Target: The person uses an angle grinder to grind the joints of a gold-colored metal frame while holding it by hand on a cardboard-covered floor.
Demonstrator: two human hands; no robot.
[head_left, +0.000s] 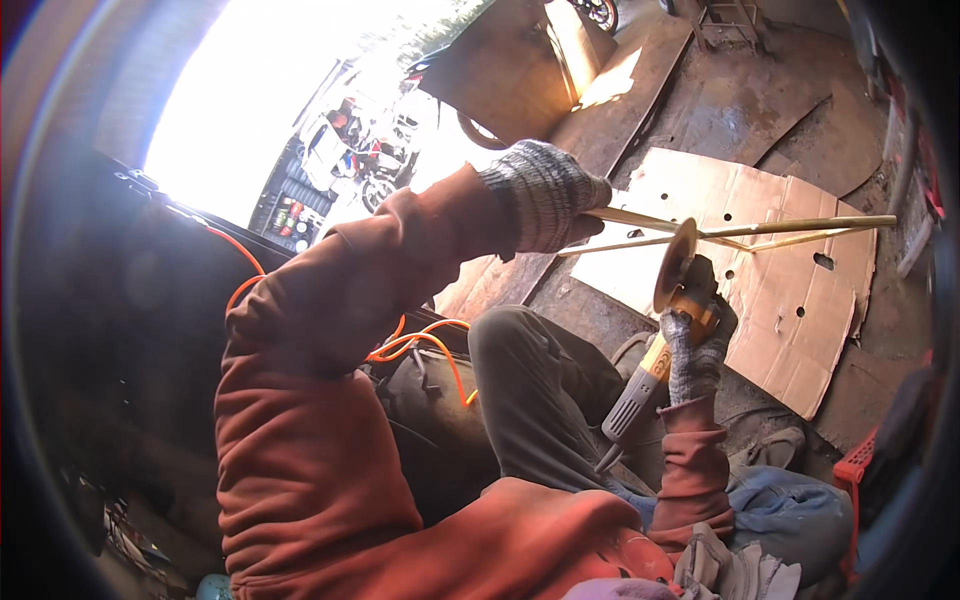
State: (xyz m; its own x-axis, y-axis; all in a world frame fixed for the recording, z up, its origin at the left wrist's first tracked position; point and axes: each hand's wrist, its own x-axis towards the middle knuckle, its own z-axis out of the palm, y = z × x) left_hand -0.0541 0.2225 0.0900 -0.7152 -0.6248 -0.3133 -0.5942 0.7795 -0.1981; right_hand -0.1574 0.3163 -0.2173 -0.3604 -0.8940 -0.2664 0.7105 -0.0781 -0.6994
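Bars (pixel 797 226) over cardboard (pixel 790 345); grinder (pixel 637 392) right of knee (pixel 530 345), hose (pixel 462 383) left.

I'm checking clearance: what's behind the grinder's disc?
Rods show on either side of the disc, with cardboard beyond. The stretch directly behind is covered, so any contact there cannot be seen.

Ahead of you, stained brown flr (pixel 760 90) w/ a flat cardboard sheet (pixel 775 345) on it, sev. holes cut thru.
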